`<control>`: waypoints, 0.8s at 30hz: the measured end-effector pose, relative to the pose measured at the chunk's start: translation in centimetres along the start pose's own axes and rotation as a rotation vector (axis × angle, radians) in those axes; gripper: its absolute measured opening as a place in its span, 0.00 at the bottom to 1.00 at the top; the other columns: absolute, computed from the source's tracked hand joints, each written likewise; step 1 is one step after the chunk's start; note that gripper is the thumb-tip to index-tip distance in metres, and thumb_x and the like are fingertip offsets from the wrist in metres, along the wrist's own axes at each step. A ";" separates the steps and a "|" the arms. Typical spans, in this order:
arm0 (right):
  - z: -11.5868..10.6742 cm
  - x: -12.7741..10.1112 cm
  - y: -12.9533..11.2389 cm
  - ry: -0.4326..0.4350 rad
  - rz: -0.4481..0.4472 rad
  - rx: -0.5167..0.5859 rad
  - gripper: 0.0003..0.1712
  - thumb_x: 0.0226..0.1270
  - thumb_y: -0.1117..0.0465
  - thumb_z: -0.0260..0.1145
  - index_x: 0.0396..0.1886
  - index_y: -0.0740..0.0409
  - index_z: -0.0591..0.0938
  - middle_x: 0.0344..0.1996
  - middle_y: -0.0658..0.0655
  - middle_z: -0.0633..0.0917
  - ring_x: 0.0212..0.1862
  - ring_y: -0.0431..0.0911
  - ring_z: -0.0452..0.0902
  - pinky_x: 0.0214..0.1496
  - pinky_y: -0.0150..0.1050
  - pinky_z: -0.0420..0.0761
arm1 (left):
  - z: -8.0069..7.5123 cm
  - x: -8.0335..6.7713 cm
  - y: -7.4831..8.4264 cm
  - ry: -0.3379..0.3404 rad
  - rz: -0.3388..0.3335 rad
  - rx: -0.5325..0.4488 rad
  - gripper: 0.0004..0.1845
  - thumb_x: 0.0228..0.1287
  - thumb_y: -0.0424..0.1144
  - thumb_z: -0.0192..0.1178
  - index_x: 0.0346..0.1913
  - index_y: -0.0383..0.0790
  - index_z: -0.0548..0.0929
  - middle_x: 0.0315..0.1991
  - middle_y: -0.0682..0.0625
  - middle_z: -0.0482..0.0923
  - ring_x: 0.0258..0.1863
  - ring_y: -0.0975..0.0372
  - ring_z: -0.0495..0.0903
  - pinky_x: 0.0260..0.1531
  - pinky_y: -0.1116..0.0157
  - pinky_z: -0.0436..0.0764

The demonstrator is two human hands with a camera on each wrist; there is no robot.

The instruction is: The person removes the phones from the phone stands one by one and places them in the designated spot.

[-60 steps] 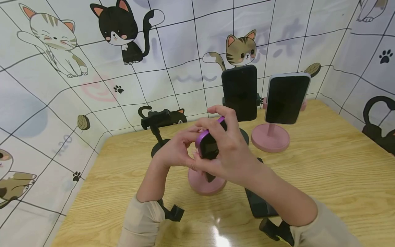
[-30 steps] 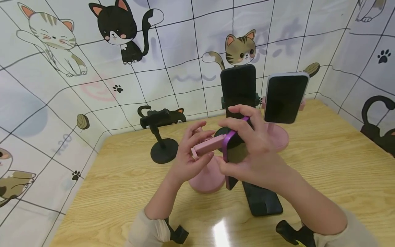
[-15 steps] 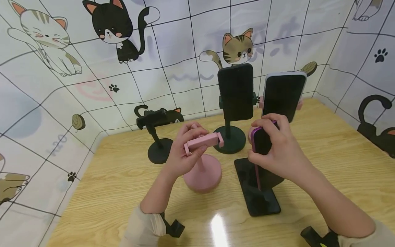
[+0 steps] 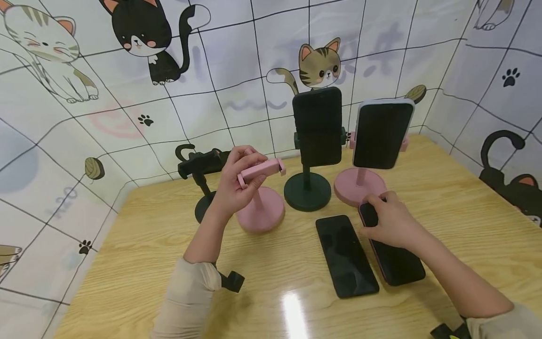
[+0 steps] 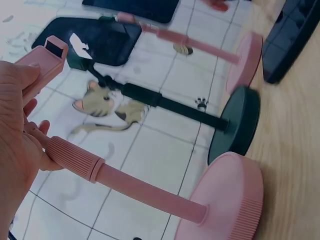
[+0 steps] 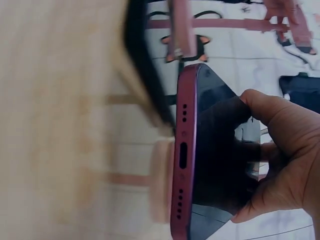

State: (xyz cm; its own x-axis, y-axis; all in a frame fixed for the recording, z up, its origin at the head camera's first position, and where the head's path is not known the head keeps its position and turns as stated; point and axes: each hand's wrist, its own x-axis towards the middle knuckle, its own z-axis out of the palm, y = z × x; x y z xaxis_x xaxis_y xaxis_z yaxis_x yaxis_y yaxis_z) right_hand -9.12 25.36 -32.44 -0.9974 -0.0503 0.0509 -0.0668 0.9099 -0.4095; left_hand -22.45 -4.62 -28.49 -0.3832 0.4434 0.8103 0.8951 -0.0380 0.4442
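left hand [image 4: 230, 188] grips the clamp of the empty pink stand [image 4: 260, 207], fingers curled round it; the stand's base sits on the table [image 4: 466, 197]. right hand [image 4: 391, 221] holds the purple phone [image 4: 398, 261] by its far end, fingers curled over it, the phone lying screen up on the table just beside a black phone [image 4: 345, 254]. behind them, a green stand [image 4: 307, 188] and a second pink stand [image 4: 360, 186] each carry a phone. a black stand [image 4: 199, 169] is at far left.
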 end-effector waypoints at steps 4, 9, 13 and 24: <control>1.1 0.0 1.0 -0.044 0.033 0.009 0.41 0.43 0.54 0.71 0.54 0.72 0.66 0.45 0.82 0.61 0.36 0.74 0.67 0.31 0.59 0.74 | -0.1 0.7 -0.4 0.024 0.005 0.016 0.13 0.50 0.25 0.60 0.42 0.30 0.77 0.42 0.34 0.66 0.44 0.51 0.67 0.38 0.65 0.72; 1.7 0.2 1.3 -0.068 0.057 0.012 0.41 0.44 0.54 0.71 0.55 0.71 0.66 0.47 0.81 0.60 0.36 0.73 0.66 0.30 0.58 0.73 | 0.0 1.5 0.4 0.041 -0.017 0.023 0.14 0.45 0.17 0.58 0.39 0.23 0.76 0.40 0.29 0.66 0.41 0.46 0.67 0.37 0.66 0.71; 1.9 0.4 1.5 -0.071 0.063 0.006 0.40 0.43 0.54 0.71 0.54 0.70 0.66 0.47 0.81 0.60 0.37 0.72 0.66 0.31 0.59 0.72 | 0.0 1.8 0.3 0.016 -0.041 0.021 0.14 0.46 0.17 0.57 0.40 0.23 0.76 0.42 0.28 0.65 0.43 0.45 0.66 0.38 0.65 0.72; 2.5 0.8 2.0 -0.139 0.098 0.019 0.41 0.43 0.52 0.71 0.54 0.69 0.66 0.45 0.79 0.61 0.37 0.72 0.65 0.32 0.59 0.71 | -0.7 2.0 -0.3 -0.007 -0.099 -0.015 0.14 0.48 0.17 0.57 0.41 0.21 0.75 0.44 0.27 0.66 0.48 0.41 0.66 0.42 0.60 0.72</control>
State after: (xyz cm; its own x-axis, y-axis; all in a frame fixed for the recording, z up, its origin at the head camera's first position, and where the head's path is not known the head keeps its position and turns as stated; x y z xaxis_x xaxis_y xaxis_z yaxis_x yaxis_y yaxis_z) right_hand -10.15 26.13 -35.46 -0.9931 -0.0194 -0.1159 0.0318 0.9052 -0.4239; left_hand -23.62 -4.33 -26.76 -0.4683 0.4517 0.7594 0.8493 -0.0067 0.5278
